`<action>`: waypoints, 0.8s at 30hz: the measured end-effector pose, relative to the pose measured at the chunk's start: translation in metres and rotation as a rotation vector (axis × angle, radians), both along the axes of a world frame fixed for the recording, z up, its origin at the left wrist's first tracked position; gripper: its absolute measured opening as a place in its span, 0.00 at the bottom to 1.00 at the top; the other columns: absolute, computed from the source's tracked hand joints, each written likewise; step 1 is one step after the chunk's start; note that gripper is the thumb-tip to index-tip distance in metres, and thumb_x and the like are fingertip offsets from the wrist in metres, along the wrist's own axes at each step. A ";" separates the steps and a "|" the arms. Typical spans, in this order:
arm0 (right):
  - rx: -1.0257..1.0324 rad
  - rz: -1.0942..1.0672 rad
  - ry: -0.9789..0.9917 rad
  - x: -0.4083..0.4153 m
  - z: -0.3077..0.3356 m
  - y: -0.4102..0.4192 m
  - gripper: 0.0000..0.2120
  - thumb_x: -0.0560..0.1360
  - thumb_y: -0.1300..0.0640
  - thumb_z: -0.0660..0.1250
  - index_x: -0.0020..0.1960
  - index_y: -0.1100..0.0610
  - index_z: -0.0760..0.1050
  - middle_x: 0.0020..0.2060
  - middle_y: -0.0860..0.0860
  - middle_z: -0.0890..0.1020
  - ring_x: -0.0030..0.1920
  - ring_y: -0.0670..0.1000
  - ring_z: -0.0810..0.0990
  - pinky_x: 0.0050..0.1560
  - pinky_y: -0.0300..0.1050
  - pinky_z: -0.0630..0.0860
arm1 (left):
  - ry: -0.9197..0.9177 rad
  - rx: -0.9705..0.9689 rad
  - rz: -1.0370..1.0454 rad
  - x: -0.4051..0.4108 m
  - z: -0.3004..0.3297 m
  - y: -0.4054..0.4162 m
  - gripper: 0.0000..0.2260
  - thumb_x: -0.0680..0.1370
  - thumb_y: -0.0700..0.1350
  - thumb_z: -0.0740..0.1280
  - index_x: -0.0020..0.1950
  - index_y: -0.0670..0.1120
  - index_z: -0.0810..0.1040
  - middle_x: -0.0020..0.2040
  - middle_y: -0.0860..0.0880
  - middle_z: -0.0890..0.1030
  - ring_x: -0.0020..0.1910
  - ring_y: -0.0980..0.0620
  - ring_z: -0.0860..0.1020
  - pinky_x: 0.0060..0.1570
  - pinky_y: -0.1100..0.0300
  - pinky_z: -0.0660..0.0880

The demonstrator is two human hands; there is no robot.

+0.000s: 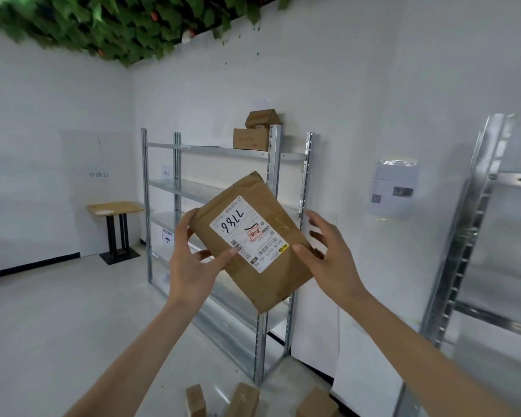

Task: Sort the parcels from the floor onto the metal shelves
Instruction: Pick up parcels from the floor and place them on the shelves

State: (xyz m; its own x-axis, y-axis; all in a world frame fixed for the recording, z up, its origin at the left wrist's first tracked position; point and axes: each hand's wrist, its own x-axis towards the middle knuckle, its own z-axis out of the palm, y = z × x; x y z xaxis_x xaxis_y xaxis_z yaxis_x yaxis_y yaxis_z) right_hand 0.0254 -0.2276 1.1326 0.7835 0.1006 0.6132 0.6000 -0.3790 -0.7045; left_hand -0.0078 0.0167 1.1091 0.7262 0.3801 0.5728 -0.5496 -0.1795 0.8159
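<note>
**Labelled parcel held up for reading, shelves ahead**

Nearest the camera, 3 brown boxes (244, 398) lie on the pale floor (57, 341) at the bottom edge, waiting their turn. Above them both forearms rise to a flat brown parcel (271, 275), held tilted in the air in front of the shelves. The left hand (190, 266) grips its lower left edge, fingers curled behind and thumb pressed on the face beside the white label (248, 233), which carries the handwritten number 7786. The right hand (328, 260) is spread, with only the thumb touching the parcel's right side; whether the fingers reach its back I cannot tell.

The parcel looks light, since 1 hand seems to carry it, and its creased, taped wrapping suggests a slightly soft skin over a fairly stiff body. The long edges look like the safest hold; the glossy tape may be slippery.

Behind it stands a metal shelf unit (208, 150) against the white wall, with 2 boxes (250, 139) stacked on its top level. A second metal rack (478, 224) stands to the right. Farther left, a small wooden tabletop (115, 208) sits in the corner, and green foliage (103, 25) hangs from the ceiling.
</note>
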 end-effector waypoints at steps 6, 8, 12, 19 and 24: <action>0.044 -0.131 0.154 -0.021 0.014 -0.011 0.35 0.75 0.34 0.70 0.77 0.42 0.65 0.65 0.47 0.77 0.62 0.50 0.78 0.61 0.44 0.74 | -0.061 -0.127 0.032 -0.017 0.014 -0.020 0.42 0.67 0.42 0.83 0.71 0.65 0.64 0.64 0.63 0.74 0.52 0.48 0.84 0.48 0.46 0.84; 0.095 -0.050 0.186 -0.024 0.015 -0.017 0.38 0.73 0.35 0.73 0.78 0.38 0.62 0.66 0.45 0.78 0.63 0.50 0.79 0.63 0.52 0.79 | -0.060 -0.106 0.061 -0.023 0.022 -0.030 0.41 0.67 0.43 0.83 0.71 0.63 0.64 0.61 0.69 0.72 0.54 0.49 0.83 0.50 0.49 0.84; 0.307 0.017 0.201 -0.025 0.024 -0.039 0.44 0.69 0.47 0.82 0.76 0.31 0.61 0.64 0.46 0.80 0.61 0.51 0.82 0.54 0.59 0.85 | -0.046 -0.018 0.122 -0.031 0.034 -0.047 0.37 0.69 0.46 0.81 0.72 0.55 0.64 0.60 0.60 0.75 0.62 0.53 0.77 0.61 0.55 0.79; 0.422 -0.058 0.092 -0.037 0.063 -0.091 0.38 0.70 0.50 0.82 0.74 0.47 0.68 0.61 0.46 0.82 0.60 0.47 0.82 0.61 0.54 0.82 | -0.016 0.160 0.212 -0.043 0.056 -0.078 0.53 0.61 0.54 0.85 0.77 0.66 0.55 0.61 0.54 0.76 0.54 0.54 0.79 0.54 0.50 0.80; 0.324 -0.061 0.011 -0.055 0.087 -0.137 0.23 0.75 0.51 0.78 0.67 0.44 0.75 0.62 0.39 0.81 0.64 0.43 0.79 0.67 0.50 0.77 | -0.004 0.342 0.172 -0.042 0.066 -0.121 0.53 0.61 0.59 0.83 0.79 0.64 0.55 0.69 0.55 0.73 0.61 0.53 0.75 0.59 0.52 0.77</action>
